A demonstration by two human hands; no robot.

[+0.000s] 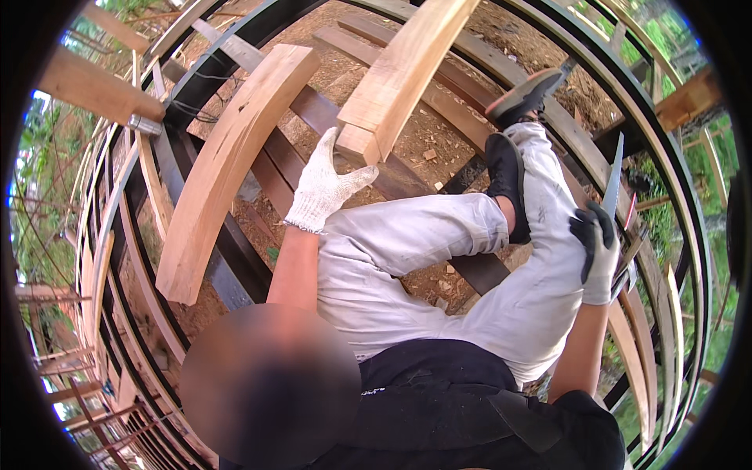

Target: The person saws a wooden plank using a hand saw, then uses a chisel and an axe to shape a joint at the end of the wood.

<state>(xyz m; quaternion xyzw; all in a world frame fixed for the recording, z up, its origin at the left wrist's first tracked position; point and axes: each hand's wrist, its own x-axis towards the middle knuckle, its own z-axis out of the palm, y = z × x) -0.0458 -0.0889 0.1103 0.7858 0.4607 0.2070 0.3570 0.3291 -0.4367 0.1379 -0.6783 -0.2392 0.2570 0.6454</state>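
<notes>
A thick squared wooden beam (407,78) slants down from the top of the view. At its lower end is my left hand (333,184) in a white knit glove, with fingers and thumb spread around the corners of the cut end. My right hand (597,247), in a white glove with dark fingers, rests by my right knee, closed around a hand saw. The saw's narrow pale-blue blade (616,176) points up and away; its handle is mostly hidden by the glove. Left of the held beam lies a second thick, cracked beam (235,164).
Dark metal bars and planks (470,274) cross beneath my legs, with reddish soil and wood chips between them. A curved black metal rail (681,180) runs around the right side. Another timber (98,86) juts in at upper left. Long boards (634,368) lie at lower right.
</notes>
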